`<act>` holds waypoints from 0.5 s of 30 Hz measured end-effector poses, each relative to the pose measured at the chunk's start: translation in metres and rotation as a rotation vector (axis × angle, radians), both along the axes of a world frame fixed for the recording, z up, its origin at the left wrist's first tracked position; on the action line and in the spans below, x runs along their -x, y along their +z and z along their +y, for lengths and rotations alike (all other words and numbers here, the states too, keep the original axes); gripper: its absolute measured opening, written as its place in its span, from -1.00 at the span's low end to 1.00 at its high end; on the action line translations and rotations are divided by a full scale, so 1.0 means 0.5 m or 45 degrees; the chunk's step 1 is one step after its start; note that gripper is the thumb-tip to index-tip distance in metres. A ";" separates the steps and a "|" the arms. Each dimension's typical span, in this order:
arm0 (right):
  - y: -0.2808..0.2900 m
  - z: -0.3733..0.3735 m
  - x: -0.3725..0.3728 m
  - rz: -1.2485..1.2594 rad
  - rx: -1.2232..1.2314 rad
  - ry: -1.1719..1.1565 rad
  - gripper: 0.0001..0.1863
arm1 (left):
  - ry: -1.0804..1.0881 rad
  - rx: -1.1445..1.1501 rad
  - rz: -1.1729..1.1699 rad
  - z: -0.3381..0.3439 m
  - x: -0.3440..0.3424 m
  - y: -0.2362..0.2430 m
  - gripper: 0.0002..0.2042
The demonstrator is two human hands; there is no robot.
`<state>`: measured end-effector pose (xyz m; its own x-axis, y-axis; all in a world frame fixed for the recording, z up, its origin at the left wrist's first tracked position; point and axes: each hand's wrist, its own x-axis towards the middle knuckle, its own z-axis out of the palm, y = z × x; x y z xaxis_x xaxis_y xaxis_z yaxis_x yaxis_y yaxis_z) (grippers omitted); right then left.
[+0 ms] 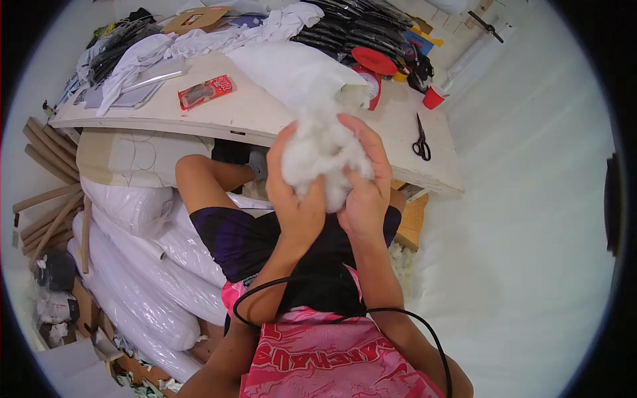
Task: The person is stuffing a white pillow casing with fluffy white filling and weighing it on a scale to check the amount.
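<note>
A fluffy wad of white fibre stuffing (322,149) is held between both my hands above my lap, just off the table's front edge. My left hand (292,199) curls round its left side, thumb pressed into the fluff. From the other side my right hand (368,186) cups it, fingers wrapped over the edge and thumb pushed in. Directly beyond lies a white fabric casing (298,69) on the table, its open end (352,96) facing me. The top of the wad meets that casing in view; whether they are joined I cannot tell.
The white table (245,119) carries scissors (421,140), a red cup (434,97), a red scale (373,69), a red packet (206,91) and white cloth (166,50). Plastic-wrapped rolls (139,265) and cardboard tubes (50,152) crowd the left. A white wall (524,199) borders the right.
</note>
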<state>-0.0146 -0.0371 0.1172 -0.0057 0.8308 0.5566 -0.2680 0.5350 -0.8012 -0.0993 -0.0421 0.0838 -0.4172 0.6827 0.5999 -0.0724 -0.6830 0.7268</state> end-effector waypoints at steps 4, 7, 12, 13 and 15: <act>-0.007 -0.003 0.012 0.194 0.114 0.023 -0.49 | 0.027 0.056 -0.199 0.024 0.033 -0.013 -0.48; -0.006 0.014 0.001 0.357 -0.040 0.167 -0.59 | 0.014 0.091 -0.487 0.045 0.049 -0.028 -0.54; 0.010 -0.004 0.007 0.415 0.093 0.050 -0.62 | -0.153 0.037 -0.870 0.037 0.133 -0.067 -0.68; 0.005 -0.010 0.017 0.369 0.091 0.017 -0.59 | -0.254 0.075 -0.982 0.033 0.144 -0.065 -0.74; -0.006 -0.014 0.043 0.397 0.065 0.047 -0.59 | -0.466 0.147 -1.200 0.021 0.162 -0.050 -0.79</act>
<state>-0.0360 -0.0440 0.1142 0.1276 0.8602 0.4938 -0.5235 0.4813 -0.7031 -0.1802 -0.0314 0.0587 -0.4400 0.8962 0.0568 -0.8402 -0.4332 0.3261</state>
